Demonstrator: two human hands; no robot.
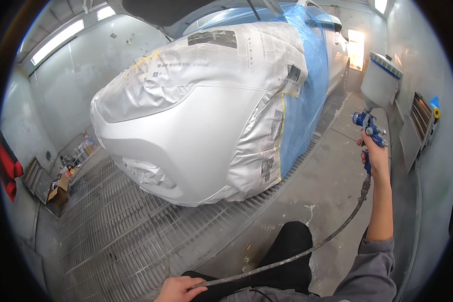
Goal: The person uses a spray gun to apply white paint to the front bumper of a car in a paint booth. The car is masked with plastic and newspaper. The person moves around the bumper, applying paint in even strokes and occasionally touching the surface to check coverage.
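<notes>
My right hand (376, 155) is wrapped round the handle of a blue spray gun (368, 125), held up at the right beside the wall. On top of the gun sits a whitish paint cup (380, 83) with a blue-rimmed lid. From the handle's base an air hose (332, 235) curves down across my leg to the lower middle. There my left hand (182, 290) has its fingers closed round the hose. Ahead stands a car whose white bumper (196, 136) is bare, framed by masking newspaper (221, 55). Blue plastic film (307, 95) covers the car's side.
A metal floor grating (116, 226) runs under and before the car. Boxes and cans (78, 156) line the left wall, near a cardboard box (59, 191) and a red part (9, 168). A louvred wall vent (419, 126) stands close by my right arm.
</notes>
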